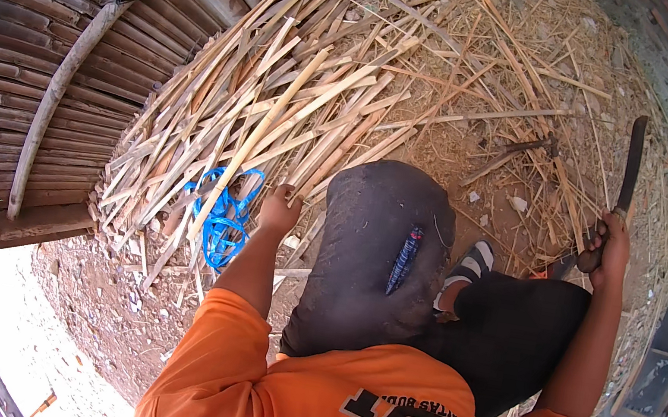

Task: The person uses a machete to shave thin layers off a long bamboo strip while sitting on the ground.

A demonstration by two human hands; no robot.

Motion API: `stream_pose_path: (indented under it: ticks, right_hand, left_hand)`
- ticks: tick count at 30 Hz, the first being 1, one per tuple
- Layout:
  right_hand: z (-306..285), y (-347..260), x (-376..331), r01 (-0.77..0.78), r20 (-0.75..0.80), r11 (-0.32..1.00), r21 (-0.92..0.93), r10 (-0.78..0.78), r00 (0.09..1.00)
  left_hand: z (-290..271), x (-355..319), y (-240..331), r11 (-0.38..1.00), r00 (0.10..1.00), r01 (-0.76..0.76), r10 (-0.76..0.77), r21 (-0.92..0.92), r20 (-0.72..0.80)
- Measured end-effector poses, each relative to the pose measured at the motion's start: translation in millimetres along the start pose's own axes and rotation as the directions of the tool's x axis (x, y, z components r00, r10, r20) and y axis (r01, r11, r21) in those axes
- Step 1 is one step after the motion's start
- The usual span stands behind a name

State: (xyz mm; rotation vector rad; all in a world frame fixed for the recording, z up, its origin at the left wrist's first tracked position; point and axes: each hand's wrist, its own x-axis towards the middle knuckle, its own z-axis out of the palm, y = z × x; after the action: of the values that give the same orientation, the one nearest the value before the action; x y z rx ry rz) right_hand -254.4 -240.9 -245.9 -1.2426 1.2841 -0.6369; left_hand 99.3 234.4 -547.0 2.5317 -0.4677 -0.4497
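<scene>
Fingers of the right hand (610, 245) are wrapped around the handle of one knife (634, 164) in the head view, its dark blade pointing away at the person's right. The left hand (279, 210) has its fingers curled near the strips (281, 100); whether they grip one cannot be told. Those strips lie in one heap, too overlapped to count. One pale strip crosses one blue tangle (214, 229), partly covering it. Two dark trouser legs (381, 242) are bent, and one striped shoe (474, 264) shows partly behind them. One pole (67, 70) slants across the slatted wall (2, 69), which the round rim cuts off. An orange thing (540, 273) near the knife handle is hard to make out.
</scene>
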Motion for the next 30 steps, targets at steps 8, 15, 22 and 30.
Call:
stream_pose_path:
  ticks: [8,15,22,30]
  right_hand:
    - [-37.2,11.8,-2.8,-0.076,-0.182,0.996,0.036,0.081,0.980]
    - [-45.5,14.2,-4.7,-0.079,-0.191,0.994,0.082,0.093,0.977]
    - [-34.8,9.4,-8.6,-0.061,-0.158,0.998,0.034,0.066,0.985]
    - [-29.4,3.7,-15.3,-0.023,-0.164,0.999,0.042,0.030,0.986]
  left_hand:
    - [29.5,35.2,12.9,0.921,0.980,0.173,-0.195,0.348,0.029]
    - [28.1,19.1,21.5,0.909,0.966,0.232,-0.258,0.346,0.029]
    - [30.8,10.4,-4.1,0.855,0.944,0.269,-0.326,0.444,0.056]
    - [-10.2,2.1,-15.8,0.973,0.995,0.095,-0.098,0.211,0.004]
